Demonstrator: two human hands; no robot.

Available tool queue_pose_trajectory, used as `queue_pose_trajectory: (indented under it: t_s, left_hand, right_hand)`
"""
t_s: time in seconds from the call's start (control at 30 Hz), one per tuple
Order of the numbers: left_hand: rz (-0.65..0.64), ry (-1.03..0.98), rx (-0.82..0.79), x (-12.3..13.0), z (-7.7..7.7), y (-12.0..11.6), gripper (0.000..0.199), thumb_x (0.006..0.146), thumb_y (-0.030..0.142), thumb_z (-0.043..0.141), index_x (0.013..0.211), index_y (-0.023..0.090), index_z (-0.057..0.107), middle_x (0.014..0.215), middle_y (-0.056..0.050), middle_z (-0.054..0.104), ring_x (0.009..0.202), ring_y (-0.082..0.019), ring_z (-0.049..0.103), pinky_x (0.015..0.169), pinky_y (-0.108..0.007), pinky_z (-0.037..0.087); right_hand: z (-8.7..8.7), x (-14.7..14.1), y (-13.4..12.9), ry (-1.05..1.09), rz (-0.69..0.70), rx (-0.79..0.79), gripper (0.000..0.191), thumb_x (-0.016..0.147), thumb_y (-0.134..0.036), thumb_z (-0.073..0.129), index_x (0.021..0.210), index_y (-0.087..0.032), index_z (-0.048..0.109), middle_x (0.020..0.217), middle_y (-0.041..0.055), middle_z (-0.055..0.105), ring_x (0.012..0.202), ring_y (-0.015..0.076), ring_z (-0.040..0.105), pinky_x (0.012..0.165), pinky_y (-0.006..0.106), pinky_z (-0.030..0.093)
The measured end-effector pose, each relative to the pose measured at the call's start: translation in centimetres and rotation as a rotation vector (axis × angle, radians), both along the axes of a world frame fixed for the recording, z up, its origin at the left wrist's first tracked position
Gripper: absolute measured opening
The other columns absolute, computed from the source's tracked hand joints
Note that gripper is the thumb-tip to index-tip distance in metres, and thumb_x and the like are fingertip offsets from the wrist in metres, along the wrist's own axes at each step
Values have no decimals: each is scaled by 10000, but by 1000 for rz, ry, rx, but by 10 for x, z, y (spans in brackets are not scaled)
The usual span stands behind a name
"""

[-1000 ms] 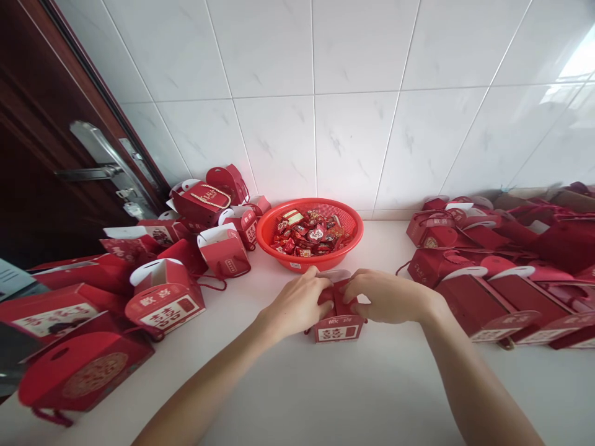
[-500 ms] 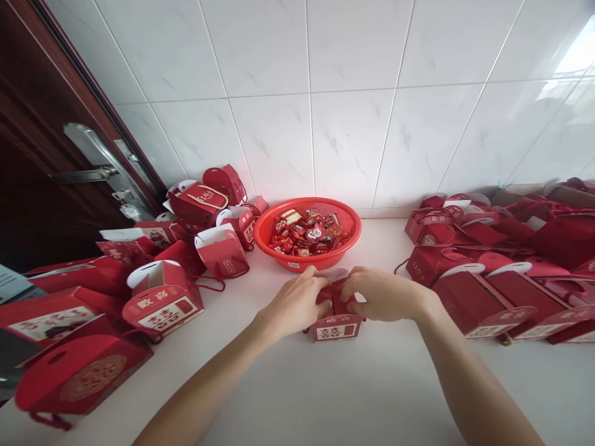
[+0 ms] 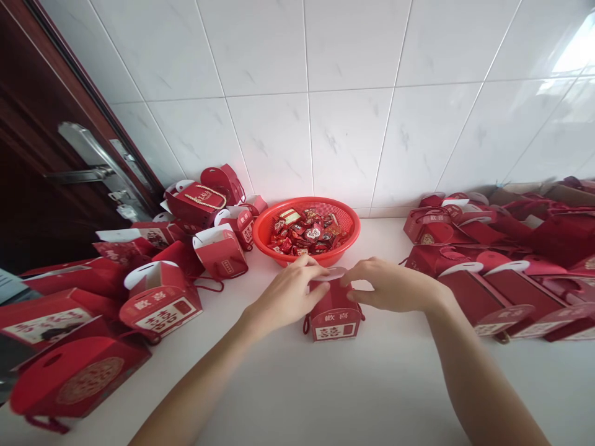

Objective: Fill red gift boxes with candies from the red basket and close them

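Note:
A small red gift box (image 3: 335, 317) with a white label on its front stands upright on the white table (image 3: 297, 396), between my hands. My left hand (image 3: 295, 288) is at the box's upper left, thumb and fingers apart around its top edge. At the upper right, my right hand (image 3: 383, 285) has its thumb and fingers apart, fingertips at the top flaps. The rounded back flap stands up, partly hidden by my fingers. Behind the box sits a red basket (image 3: 264, 232) holding several wrapped candies (image 3: 313, 233).
Several red boxes (image 3: 162, 310) crowd the left side, near a dark door with a metal handle (image 3: 88, 173). More red boxes (image 3: 488, 297) are packed along the right. A white tiled wall (image 3: 348, 124) rises behind the basket.
Both hands have loosened at the box top, and their fingers have spread. The two top panels, pressed inward before, now look closed together as a sloped top. The view has shifted slightly.

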State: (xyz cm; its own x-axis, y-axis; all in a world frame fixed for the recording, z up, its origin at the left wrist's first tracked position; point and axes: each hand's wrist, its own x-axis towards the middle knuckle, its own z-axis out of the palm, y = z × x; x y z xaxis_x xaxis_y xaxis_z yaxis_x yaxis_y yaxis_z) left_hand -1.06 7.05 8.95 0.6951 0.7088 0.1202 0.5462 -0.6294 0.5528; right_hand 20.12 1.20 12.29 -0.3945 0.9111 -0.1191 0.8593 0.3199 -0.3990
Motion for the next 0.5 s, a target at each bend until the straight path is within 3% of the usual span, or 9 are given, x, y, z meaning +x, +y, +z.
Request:
queue_pose_trajectory:
  t_s: [0.1,0.2,0.4,0.5]
  left_hand:
    - [5,-113,51,-2,5,2,278,987,341,486,1095,203,703,1143,-75,665,1027,-209,661,917,-343,533]
    - [20,-155,95,-5,10,3,345,974,418,524,1218,202,639,1267,-83,663,1203,-241,614,1043,-375,493]
    - [-55,52,7,-10,13,1,730,844,559,679,1469,244,475,1534,-100,492,1429,-327,433,1121,-443,442]
    - [-89,29,-23,-8,9,1,552,882,494,651,1375,257,576,1427,-77,595,1326,-295,542,1069,-408,479]
  right_hand:
    - [2,9,-3,15,-55,11,316,936,-319,520,1155,-216,722,1142,84,738,1079,291,636,856,368,484]
    - [4,17,-4,26,-113,-7,389,934,-376,523,1246,-211,687,1249,89,708,1195,310,589,942,393,478]
    - [2,23,-3,-23,-192,-103,469,933,-391,518,1354,-211,617,1364,100,644,1321,313,517,994,398,472]
    - [-1,23,2,-58,-211,-188,512,913,-386,558,1396,-217,580,1354,117,644,1320,317,522,977,403,479]
